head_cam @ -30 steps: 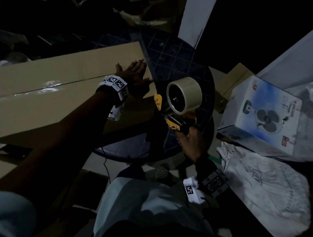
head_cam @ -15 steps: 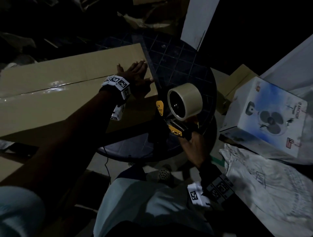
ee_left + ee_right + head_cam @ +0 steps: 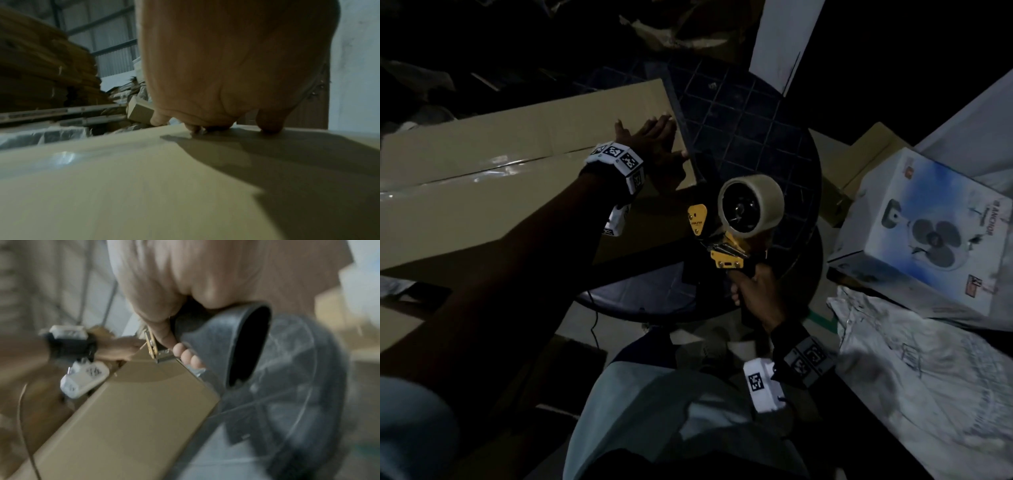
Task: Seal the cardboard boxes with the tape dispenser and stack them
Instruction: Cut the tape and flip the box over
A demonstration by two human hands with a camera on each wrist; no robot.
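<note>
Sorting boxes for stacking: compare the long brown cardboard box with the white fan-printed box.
The long brown cardboard box is plain, with glossy tape along its seam; the white fan-printed box is colourfully printed. The brown one lies on the round table under the left hand; the white one sits apart, right. Both look closed.

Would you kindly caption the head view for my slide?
Left hand flat on long brown cardboard box; right hand grips yellow-and-black tape dispenser beside it.
</note>
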